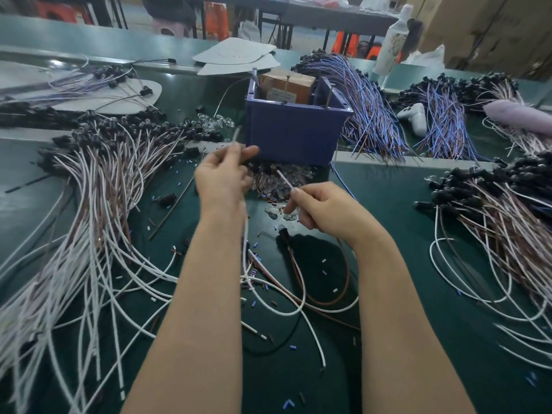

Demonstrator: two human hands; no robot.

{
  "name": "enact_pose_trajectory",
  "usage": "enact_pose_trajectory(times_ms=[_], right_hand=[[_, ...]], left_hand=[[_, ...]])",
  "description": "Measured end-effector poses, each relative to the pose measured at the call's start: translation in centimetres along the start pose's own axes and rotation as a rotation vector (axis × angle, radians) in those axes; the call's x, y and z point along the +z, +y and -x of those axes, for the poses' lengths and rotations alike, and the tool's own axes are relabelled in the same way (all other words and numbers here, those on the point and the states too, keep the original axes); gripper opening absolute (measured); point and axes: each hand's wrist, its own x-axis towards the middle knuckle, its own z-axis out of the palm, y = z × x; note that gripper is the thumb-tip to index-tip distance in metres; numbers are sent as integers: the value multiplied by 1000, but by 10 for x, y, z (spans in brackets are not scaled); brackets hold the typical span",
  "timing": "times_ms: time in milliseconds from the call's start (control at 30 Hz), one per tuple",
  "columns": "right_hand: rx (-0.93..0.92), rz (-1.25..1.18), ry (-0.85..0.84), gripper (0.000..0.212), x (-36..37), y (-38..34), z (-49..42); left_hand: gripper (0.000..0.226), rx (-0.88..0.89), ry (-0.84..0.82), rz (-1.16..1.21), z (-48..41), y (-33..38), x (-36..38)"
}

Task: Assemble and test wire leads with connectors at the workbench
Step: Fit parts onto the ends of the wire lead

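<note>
Your left hand (224, 177) pinches a white lead (246, 231) with curled fingers; the lead's blurred tip rises above the fingertips and its length drops past your wrist. Your right hand (316, 206) grips a thin wire end (283, 178) between thumb and forefinger, and the end points up and left toward the left hand. Whether both hands hold one wire cannot be told. Both hands are raised above the green workbench (388, 192), just in front of a heap of small parts (286, 174) that lies against a blue bin (295, 131). A cardboard box (286, 85) sits inside the bin. Loose white and brown leads (286, 306) cross the bench below your wrists. Bundles of leads with black connectors fan out at left (98, 165) and at right (493, 204). Blue-and-brown bundles (367, 112) lie behind the bin.
</note>
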Motion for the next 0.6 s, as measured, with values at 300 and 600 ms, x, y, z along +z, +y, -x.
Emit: enact_pose_trajectory(times_ms=[300, 600], right_hand=[[273, -326, 539, 31, -10, 18, -13], [74, -514, 571, 14, -14, 5, -25]], left_hand=[[24, 33, 90, -414, -10, -11, 1], [20, 102, -5, -528, -20, 2, 12]])
